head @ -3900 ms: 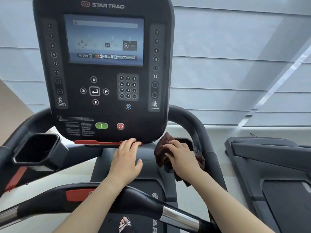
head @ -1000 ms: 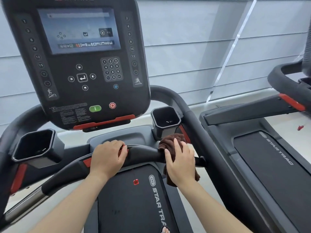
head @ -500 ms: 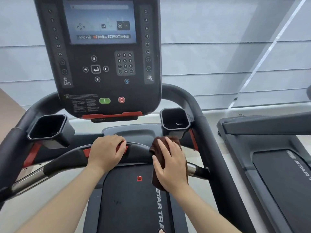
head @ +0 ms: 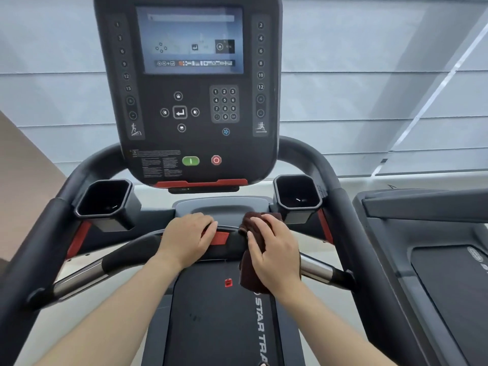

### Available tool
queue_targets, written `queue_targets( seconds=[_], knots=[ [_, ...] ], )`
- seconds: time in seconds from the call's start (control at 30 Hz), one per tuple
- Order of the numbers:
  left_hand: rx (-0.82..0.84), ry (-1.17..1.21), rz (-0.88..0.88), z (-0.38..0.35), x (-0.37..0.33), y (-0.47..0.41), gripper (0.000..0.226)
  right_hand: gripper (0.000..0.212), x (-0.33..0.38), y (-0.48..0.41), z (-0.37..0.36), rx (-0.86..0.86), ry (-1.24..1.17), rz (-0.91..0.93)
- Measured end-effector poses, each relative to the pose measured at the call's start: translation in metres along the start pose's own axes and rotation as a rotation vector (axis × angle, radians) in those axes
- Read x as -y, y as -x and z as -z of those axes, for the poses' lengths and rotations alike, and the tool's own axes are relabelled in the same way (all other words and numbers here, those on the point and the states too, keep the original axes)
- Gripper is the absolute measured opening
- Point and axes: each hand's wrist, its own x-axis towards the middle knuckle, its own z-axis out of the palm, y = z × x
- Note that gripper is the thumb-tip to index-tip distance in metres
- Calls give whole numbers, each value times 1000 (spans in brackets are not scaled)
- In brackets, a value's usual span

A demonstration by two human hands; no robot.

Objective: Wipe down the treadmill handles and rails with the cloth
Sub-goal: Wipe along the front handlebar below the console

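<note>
A curved front handlebar crosses the treadmill, black with silver end sections and a red strip in the middle. My left hand grips it at the centre, partly over the red strip. My right hand presses a dark brown cloth around the bar just right of the red strip; the cloth hangs below the bar. Black side rails run along the left and the right.
The console with screen and buttons stands above the bar. Cup holders sit at left and right. The belt lies below. A second treadmill stands close on the right. Grey blinds fill the back.
My right hand has slid the cloth leftward along the handlebar, from near the silver right end toward the red middle. Earlier it wiped by the right cup holder. My left hand keeps its grip.
</note>
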Motion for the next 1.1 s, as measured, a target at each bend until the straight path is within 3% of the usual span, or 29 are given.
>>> queue_targets(
  seconds=[0.2, 0.33, 0.57, 0.73, 1.1],
  knots=[
    [9, -9, 106, 14, 56, 25, 32, 40, 42, -16, -20, 133, 149, 66],
    [-16, -28, 116, 12, 57, 29, 44, 53, 35, -12, -19, 230, 224, 66],
    [-15, 49, 70, 11, 63, 28, 38, 44, 43, -6, -26, 84, 281, -15],
    [-12, 22, 121, 11, 64, 29, 39, 35, 83, -22, -50, 167, 308, 72],
    [-44, 64, 128, 12, 72, 37, 34, 32, 65, -7, -37, 41, 228, -109]
  ],
)
